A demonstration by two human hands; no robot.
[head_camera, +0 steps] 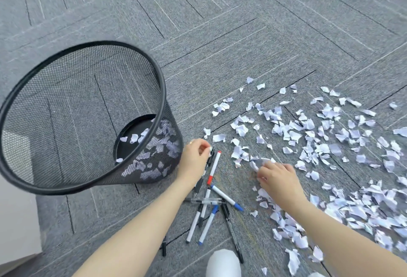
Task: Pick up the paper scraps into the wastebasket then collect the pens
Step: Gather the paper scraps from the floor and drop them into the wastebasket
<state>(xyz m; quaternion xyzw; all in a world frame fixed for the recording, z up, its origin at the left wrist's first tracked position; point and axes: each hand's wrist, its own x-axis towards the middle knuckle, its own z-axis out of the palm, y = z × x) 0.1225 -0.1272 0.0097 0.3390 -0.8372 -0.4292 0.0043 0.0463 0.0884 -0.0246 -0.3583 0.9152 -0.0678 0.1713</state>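
Left hand point(195, 155) down on the carpet point(220, 34), fingers curled, pinching a small white scrap point(209, 152) just beside the basket point(152, 160). Right hand point(277, 177) down too, fingers curled round a clump of paper point(258, 162) at the fingertips. Between the two hands, and nearer the body: pens point(211, 202) in a loose crossed heap, one red-capped point(214, 167) just right of the left hand, two blue-capped, several black. Right of and beyond the right hand: scraps point(330, 144) spread thick over the carpet, more along the right forearm. Left of the left hand: black mesh basket, tilted in view, some scraps already on its bottom. Near the bottom edge, between the forearms, something white, too cropped to tell.
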